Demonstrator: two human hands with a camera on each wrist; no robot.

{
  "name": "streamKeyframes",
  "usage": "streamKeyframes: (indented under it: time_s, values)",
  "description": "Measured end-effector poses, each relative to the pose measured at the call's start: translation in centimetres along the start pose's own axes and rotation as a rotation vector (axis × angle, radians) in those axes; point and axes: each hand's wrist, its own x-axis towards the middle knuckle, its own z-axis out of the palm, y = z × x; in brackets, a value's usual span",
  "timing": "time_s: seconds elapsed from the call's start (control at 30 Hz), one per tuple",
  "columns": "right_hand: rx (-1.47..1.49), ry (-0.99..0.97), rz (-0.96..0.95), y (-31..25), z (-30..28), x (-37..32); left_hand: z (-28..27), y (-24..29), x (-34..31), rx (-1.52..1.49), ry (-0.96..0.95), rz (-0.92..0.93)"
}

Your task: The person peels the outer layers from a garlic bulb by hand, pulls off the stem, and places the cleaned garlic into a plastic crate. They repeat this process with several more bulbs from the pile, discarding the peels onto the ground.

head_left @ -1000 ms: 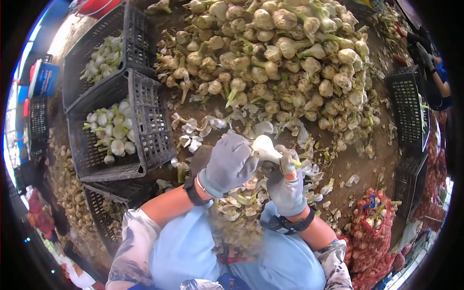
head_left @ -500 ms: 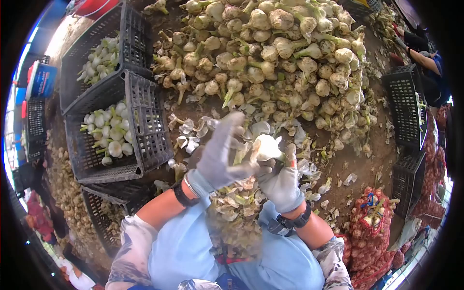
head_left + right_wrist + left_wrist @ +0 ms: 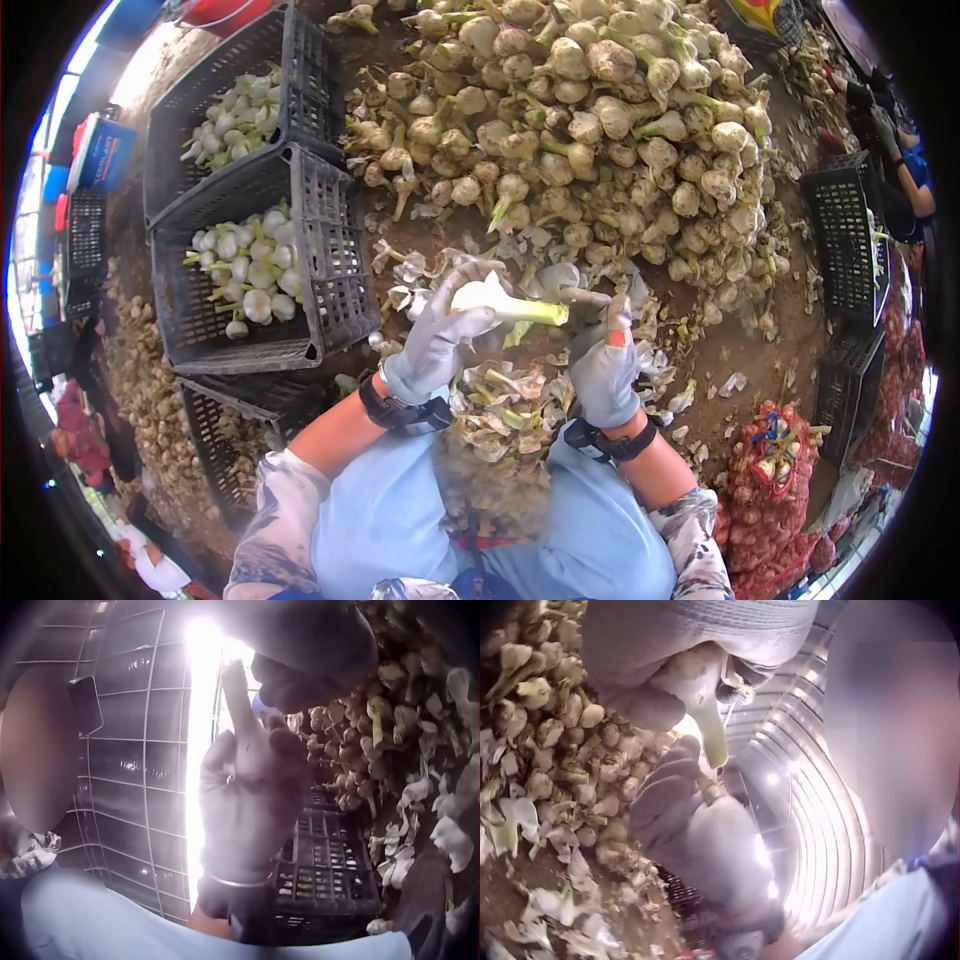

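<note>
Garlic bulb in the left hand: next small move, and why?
Probably have the right hand pinch the stem near its green end: that end points toward the right hand, while the left hand grips the garlic bulb, which should steady it.

We count two gloved hands, one left hand and one right hand; one held garlic bulb; one garlic heap, its number beyond our tally; two left-side crates of white bulbs; two right-side crates; one blue-tied red sack.
</note>
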Motion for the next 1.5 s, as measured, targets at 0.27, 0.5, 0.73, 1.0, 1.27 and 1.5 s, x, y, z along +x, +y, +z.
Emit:
streamKeyframes:
  time_s: [0.27,0.5,0.73,1.0,1.27,1.5]
  values:
    - [-0.897,-0.304,-0.480,1.6,1.9,4.6,-3.7,9.4,-2.7,0.316,0.399,0.893]
    - [-1.961,-0.341,-0.656,7.1,4.6,16.5,-6.1,13.1,-5.0,0.975,1.014,0.996]
    - [-0.890,-0.395,-0.465,3.5,3.8,12.0,-5.9,5.4,-2.7,1.016,0.158,0.454]
    - [-0.232,-0.417,-0.026,0.3,2.8,1.8,-6.3,11.1,-3.7,1.538,0.221,0.740]
    - [-0.172,-0.294,0.191,1.2,0.3,0.4,-29.6,20.8,-4.7,2.032,0.809,-0.617]
    - [-0.246,-0.297,0.159,0.5,-1.1,0.0,-25.4,22.3,-6.0,2.173,1.045,-0.323]
